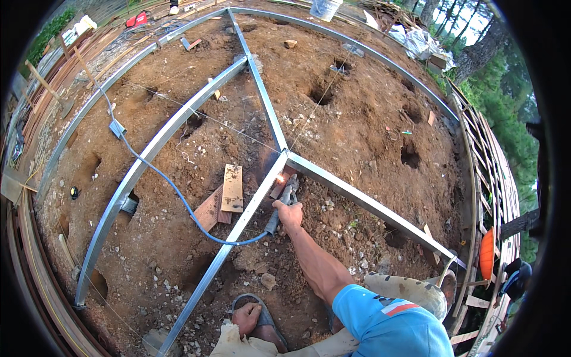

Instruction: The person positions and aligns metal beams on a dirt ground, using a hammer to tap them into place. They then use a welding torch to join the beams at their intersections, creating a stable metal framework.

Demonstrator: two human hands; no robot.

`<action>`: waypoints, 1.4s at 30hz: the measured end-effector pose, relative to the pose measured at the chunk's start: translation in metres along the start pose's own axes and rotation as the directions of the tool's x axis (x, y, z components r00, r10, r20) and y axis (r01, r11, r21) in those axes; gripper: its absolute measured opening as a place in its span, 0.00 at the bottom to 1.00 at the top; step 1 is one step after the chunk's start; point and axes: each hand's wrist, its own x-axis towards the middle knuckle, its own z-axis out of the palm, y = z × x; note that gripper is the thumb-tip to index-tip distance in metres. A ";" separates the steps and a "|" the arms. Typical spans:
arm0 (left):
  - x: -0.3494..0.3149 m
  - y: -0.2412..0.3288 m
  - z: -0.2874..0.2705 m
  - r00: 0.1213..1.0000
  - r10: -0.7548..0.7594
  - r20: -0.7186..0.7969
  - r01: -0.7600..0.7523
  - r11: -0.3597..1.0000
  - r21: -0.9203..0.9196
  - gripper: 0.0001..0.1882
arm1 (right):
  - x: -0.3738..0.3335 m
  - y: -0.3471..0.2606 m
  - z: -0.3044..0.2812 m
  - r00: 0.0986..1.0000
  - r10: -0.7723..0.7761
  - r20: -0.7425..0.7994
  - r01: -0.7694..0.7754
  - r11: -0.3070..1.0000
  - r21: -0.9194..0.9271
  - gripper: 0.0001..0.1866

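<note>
My right hand (289, 215) is closed round an electrode holder (290, 193), just right of the near steel tube (229, 245). A bright welding spot (280, 178) glows beside that tube, close to where several tubes join. From the holder's handle a blue cable (178, 191) loops over the tubes to the far left. Low in the view, my left hand (245, 319) has its fingers curled in, over the sandal (269, 321) on my foot; whatever it may hold is hidden. A reddish block (282, 184) lies under the joint.
Tan and reddish boards (232, 189) lie left of the near tube. Holes (321, 93) pit the brown soil, and a string crosses it. A long steel beam (380, 208) runs to the right. Farther off are a white bucket (325, 9) and a red machine (137, 19).
</note>
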 end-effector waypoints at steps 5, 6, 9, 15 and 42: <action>-0.001 0.001 0.000 1.000 0.005 -0.014 -0.005 1.000 0.013 0.19 | -0.004 -0.006 -0.002 0.997 0.051 0.053 -0.052 0.998 0.029 0.45; -0.001 0.002 0.000 1.000 -0.001 -0.013 0.001 1.000 0.010 0.19 | -0.003 -0.005 -0.001 0.999 0.023 0.035 -0.023 1.000 0.016 0.44; -0.001 0.002 0.000 1.000 -0.020 -0.003 0.020 1.000 0.007 0.19 | 0.003 0.000 0.004 1.000 -0.004 0.024 0.004 1.000 -0.003 0.44; 0.000 0.002 -0.001 0.999 -0.041 0.017 0.042 0.999 -0.028 0.20 | 0.016 0.010 0.010 0.999 0.016 0.045 -0.014 0.999 -0.049 0.45; 0.006 -0.015 0.005 0.994 0.099 -0.057 -0.099 0.995 -0.003 0.17 | 0.013 0.005 0.007 1.000 -0.013 0.004 0.014 0.999 -0.049 0.46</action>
